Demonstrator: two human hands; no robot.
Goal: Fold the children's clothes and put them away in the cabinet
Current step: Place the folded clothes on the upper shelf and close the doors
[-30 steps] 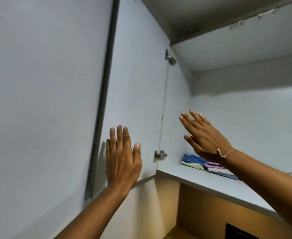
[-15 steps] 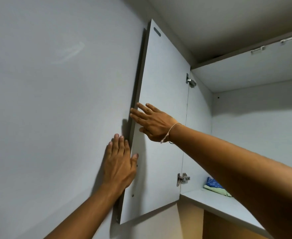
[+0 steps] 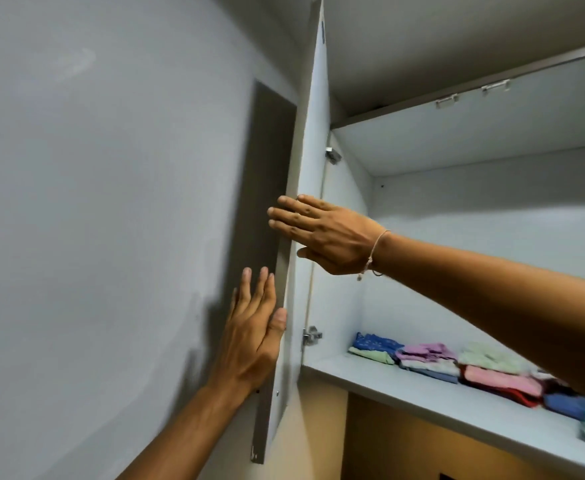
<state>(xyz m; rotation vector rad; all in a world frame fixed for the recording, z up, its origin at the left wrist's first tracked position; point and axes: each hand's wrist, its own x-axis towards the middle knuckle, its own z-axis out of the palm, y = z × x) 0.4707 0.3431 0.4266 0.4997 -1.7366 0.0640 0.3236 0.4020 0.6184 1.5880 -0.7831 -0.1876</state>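
The white cabinet door (image 3: 313, 140) stands swung out from the wall, seen almost edge-on. My left hand (image 3: 253, 337) lies flat on its outer face, thumb at the door's edge, fingers spread. My right hand (image 3: 322, 233) reaches across at mid height, its straight fingers over the door's front edge and the thumb against the inner face. Folded children's clothes sit in a row on the cabinet shelf (image 3: 381, 384): a blue and green stack (image 3: 374, 344), a purple stack (image 3: 426, 355), a pale green and pink stack (image 3: 498, 372), then blue and green pieces (image 3: 568, 405) partly hidden by my right forearm.
A plain grey wall (image 3: 93, 220) fills the left. Two hinges (image 3: 312, 336) join the door to the cabinet side. Below the shelf is a wooden-coloured panel (image 3: 405, 441). The cabinet top (image 3: 474, 133) and the ceiling lie above.
The door has swung away from the wall, from nearly flat to edge-on. My right hand slid to its front edge. My left hand stayed behind it. More of the shelf's clothes now show.
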